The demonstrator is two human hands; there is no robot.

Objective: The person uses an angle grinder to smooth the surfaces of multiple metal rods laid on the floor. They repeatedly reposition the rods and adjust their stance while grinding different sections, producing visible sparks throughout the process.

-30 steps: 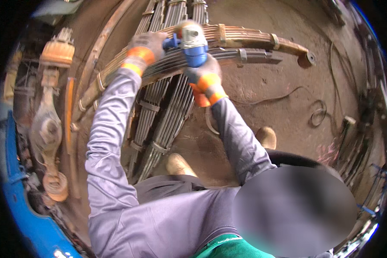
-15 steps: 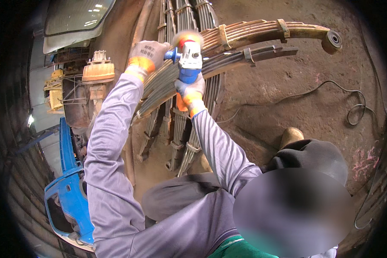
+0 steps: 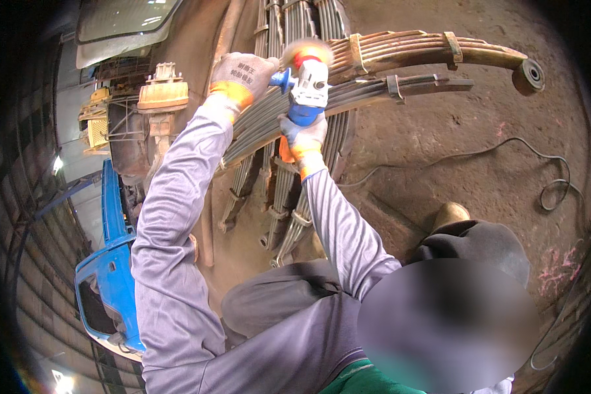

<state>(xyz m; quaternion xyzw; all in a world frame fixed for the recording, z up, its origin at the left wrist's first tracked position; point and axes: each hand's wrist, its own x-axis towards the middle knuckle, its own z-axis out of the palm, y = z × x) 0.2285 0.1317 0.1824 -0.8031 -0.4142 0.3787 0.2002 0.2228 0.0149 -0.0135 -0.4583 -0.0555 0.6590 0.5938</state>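
Observation:
My left hand, in a grey glove with an orange cuff, is closed round the blue side handle of an angle grinder. Gripping the tool's blue body from below is my right hand, gloved alike. The grinder's round disc or brush is a blur, as if spinning, against the upper leaf spring; I cannot tell its exact kind. That rusty, curved spring has clamps and a round eye at its right end. A greyer leaf spring lies on its near side.
More leaf springs lie crosswise beneath. A cable loops over the dirt floor to the right. On the left are a rusty hub-like part, a blue vehicle cab and a windshield. A long pipe lies beside the springs.
The whole view has shifted, so springs, grinder and hands appear a little farther right. Both hands keep their hold on the grinder, whose disc stays at the upper spring.

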